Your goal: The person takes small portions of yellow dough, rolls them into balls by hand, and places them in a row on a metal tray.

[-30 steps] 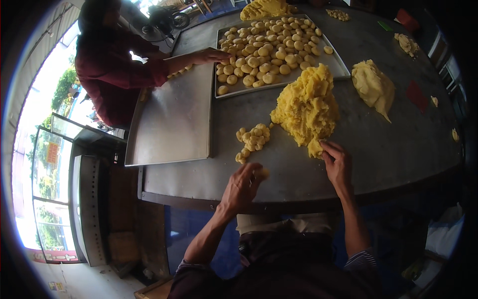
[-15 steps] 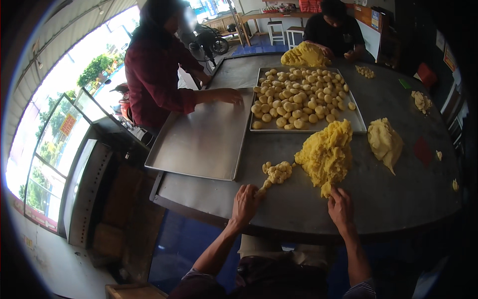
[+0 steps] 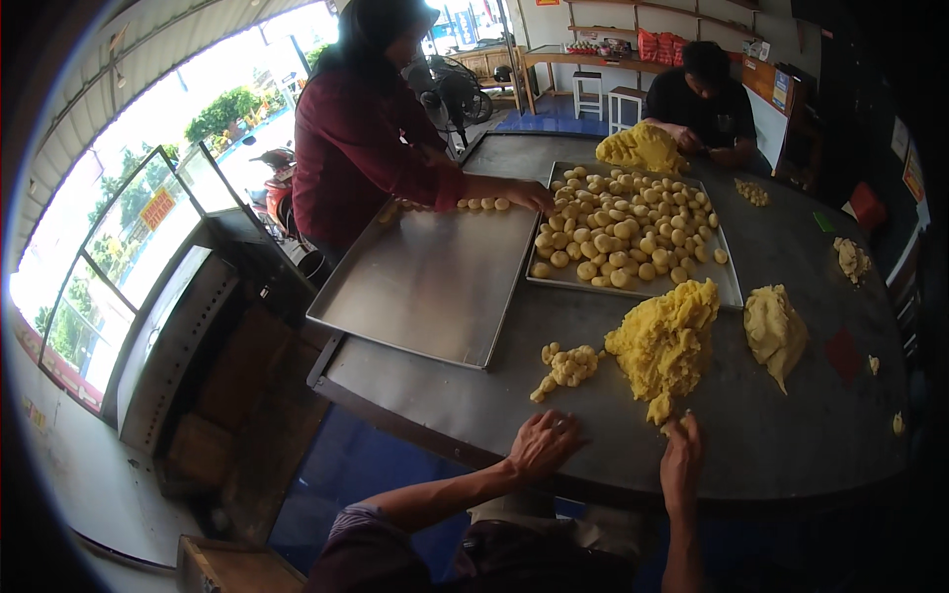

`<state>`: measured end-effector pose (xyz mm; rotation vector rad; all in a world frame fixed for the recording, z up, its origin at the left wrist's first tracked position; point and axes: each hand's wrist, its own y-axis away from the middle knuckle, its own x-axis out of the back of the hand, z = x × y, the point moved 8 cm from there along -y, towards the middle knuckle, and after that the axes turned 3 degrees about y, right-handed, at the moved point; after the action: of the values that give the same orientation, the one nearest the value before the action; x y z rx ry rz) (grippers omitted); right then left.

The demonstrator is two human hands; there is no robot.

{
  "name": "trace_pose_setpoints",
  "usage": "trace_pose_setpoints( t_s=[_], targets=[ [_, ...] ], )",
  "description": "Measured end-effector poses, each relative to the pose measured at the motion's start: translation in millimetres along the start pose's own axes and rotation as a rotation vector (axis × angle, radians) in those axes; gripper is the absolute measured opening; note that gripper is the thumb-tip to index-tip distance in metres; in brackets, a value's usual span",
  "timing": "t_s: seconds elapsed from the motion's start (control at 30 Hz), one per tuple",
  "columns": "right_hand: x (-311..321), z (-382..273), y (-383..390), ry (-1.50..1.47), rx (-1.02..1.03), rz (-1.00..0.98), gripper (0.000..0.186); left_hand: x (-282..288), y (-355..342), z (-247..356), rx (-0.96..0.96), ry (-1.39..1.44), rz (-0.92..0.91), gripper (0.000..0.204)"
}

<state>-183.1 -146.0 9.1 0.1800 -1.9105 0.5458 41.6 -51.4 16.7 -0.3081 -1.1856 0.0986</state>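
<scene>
A tall, crumbly yellow dough-like mass stands on the dark metal table in front of me. At its lower tip, my right hand has its fingers closed on a small bit of the yellow mass. My left hand is low over the table near the edge, back up, fingers bent and apart, with nothing seen in it. Just beyond it sits a cluster of small pale dough pieces. A smooth pale dough lump lies to the right of the yellow mass.
A tray heaped with round dough balls lies beyond the yellow mass. Left of it, another metal tray has a row of balls along its far edge. A co-worker reaches across there; another person sits at the far end.
My left hand has come away from the small dough pieces, toward me and to the right. My right hand stays by the yellow tip. The standing co-worker's hand has moved right to the ball-filled tray.
</scene>
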Motion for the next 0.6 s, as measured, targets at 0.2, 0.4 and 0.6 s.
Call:
trace_pose_setpoints(
  t_s=[0.2,0.4,0.6],
  targets=[
    [-2,24,-27,-0.189,-0.058,0.007,0.032,2,-69,0,-0.105,-0.167,0.252,0.044],
    [16,8,-40,-0.064,-0.058,-0.323,0.029,-28,-89,-9,-0.218,-0.010,0.051,0.058],
    [12,37,-16,0.063,-0.073,-0.146,0.047,-23,-69,-8,-0.284,-0.108,0.094,0.056]
  ],
)
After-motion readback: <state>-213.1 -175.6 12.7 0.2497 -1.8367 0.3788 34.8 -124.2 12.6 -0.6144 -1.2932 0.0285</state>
